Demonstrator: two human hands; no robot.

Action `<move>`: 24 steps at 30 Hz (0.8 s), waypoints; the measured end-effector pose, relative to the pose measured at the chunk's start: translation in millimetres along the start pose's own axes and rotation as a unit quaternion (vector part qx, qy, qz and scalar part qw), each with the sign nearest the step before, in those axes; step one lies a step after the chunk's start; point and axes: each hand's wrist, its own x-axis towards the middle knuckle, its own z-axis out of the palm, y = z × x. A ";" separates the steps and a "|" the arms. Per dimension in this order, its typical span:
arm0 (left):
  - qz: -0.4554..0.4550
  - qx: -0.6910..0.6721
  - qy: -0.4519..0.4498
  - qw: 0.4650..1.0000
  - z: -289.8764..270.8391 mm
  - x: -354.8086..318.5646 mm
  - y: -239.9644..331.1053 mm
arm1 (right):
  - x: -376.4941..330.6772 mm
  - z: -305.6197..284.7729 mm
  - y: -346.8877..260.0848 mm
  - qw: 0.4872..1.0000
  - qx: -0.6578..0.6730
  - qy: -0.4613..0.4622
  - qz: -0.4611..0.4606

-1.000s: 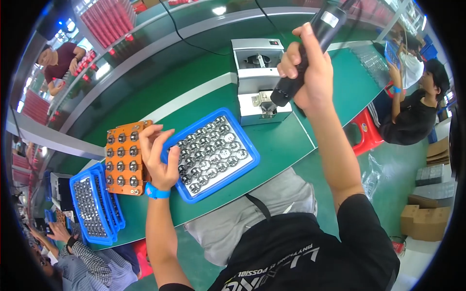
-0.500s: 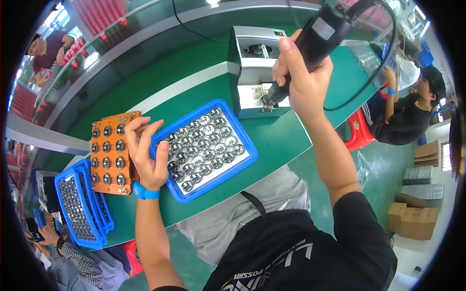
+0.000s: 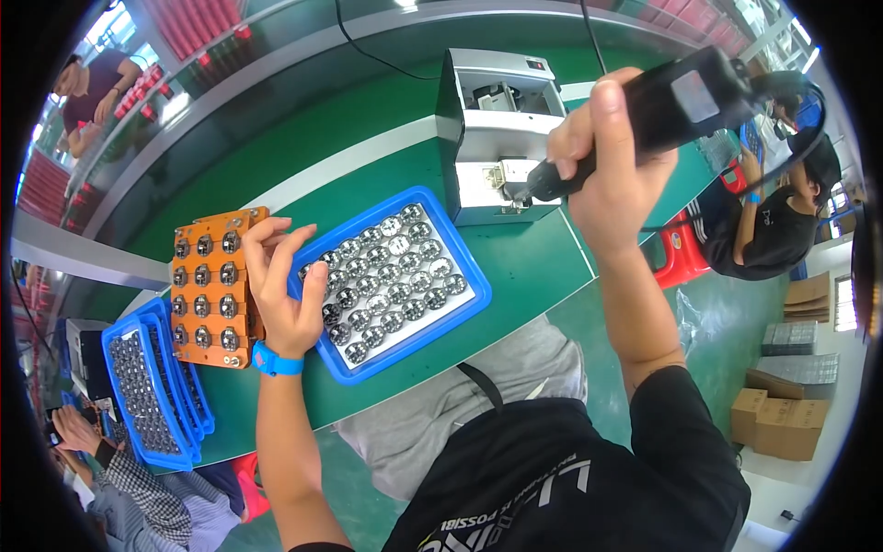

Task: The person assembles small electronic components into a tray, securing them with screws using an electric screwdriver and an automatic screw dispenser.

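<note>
Head view: the right hand (image 3: 612, 184) grips one black corded tool (image 3: 671, 106), angled down at one silver machine (image 3: 476, 193); the left hand (image 3: 287, 302), thumb and fingers parted, lies over the edges of one orange block (image 3: 215, 291) seating twelve metal parts (image 3: 202, 274) (four rows of three) and one blue tray (image 3: 460, 250) of round metal pieces (image 3: 397, 293); stacked blue trays (image 3: 189, 446) hold more, too crowded to count

I see slanting white lettering (image 3: 576, 477) on the wearer's black shirt (image 3: 533, 469). The pale label (image 3: 695, 97) on the black power tool (image 3: 656, 115) and round sticker (image 3: 676, 238) on a red stool (image 3: 684, 262) are too small or blurred for me to read.
</note>
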 end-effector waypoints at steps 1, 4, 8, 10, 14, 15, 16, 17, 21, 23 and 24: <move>0.001 0.002 -0.002 1.000 1.0 1.6 0.7 | 4.2 -1.6 -2.2 1.000 -0.011 -0.001 -0.016; 0.002 0.002 -0.008 1.000 2.2 2.8 3.0 | 6.5 0.2 10.5 1.000 -0.007 0.023 0.007; 0.002 -0.004 -0.013 1.000 2.7 3.4 4.6 | 3.2 -5.3 17.8 0.999 -0.011 0.028 0.033; 0.003 -0.006 -0.014 1.000 3.9 5.1 5.3 | 6.7 -5.8 17.5 0.999 -0.011 0.022 0.046; 0.011 0.002 -0.015 1.000 4.3 3.5 1.6 | 10.1 -6.8 21.0 0.995 0.000 -0.034 0.097; 0.010 0.003 -0.016 1.000 4.5 3.4 -0.3 | 8.8 -6.2 21.0 0.994 0.000 -0.034 0.099; 0.004 -0.001 -0.016 1.000 4.5 1.1 0.1 | 6.3 -5.8 19.5 0.990 0.009 -0.030 0.137; -0.003 -0.005 -0.017 1.000 4.4 -0.7 0.3 | 3.6 -6.0 18.6 0.984 0.018 -0.026 0.175; 0.002 -0.002 -0.024 1.000 1.6 -4.8 0.2 | 12.2 -27.9 -1.9 0.949 0.281 -0.061 0.131; 0.007 -0.006 -0.027 1.000 5.3 2.5 4.4 | 25.1 -45.7 -21.2 0.916 0.376 -0.042 0.135; 0.019 -0.027 -0.015 0.999 7.3 6.5 7.2 | 23.2 -47.0 -20.0 0.918 0.371 -0.041 0.135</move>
